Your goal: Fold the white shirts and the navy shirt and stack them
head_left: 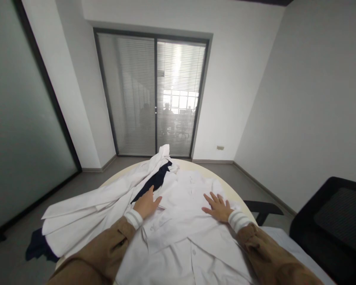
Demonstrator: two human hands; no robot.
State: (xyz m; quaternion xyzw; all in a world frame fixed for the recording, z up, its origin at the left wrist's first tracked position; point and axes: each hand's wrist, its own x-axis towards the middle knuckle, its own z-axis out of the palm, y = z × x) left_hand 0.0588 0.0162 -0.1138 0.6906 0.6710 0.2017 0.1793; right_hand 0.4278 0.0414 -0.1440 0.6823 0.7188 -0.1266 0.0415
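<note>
A white buttoned garment (pixel 180 221), like a shirt or lab coat, lies spread over the round table in front of me, part of it folded over itself. My left hand (pixel 146 202) rests at its left side, fingers stretched out and pointing away from me. On the right side my right hand (pixel 218 208) lies flat with its fingers spread on the white cloth. Neither hand grasps anything. Left of my left hand is a heap of white clothing (pixel 106 202), with a dark navy cloth (pixel 156 180) showing between it and the garment.
The pale round table (pixel 231 190) shows its rim at the back and right. Navy fabric (pixel 40 245) hangs over at the left. A black office chair (pixel 335 221) stands at the right with light cloth (pixel 287 241) by it. Glass doors with blinds (pixel 154 99) are behind.
</note>
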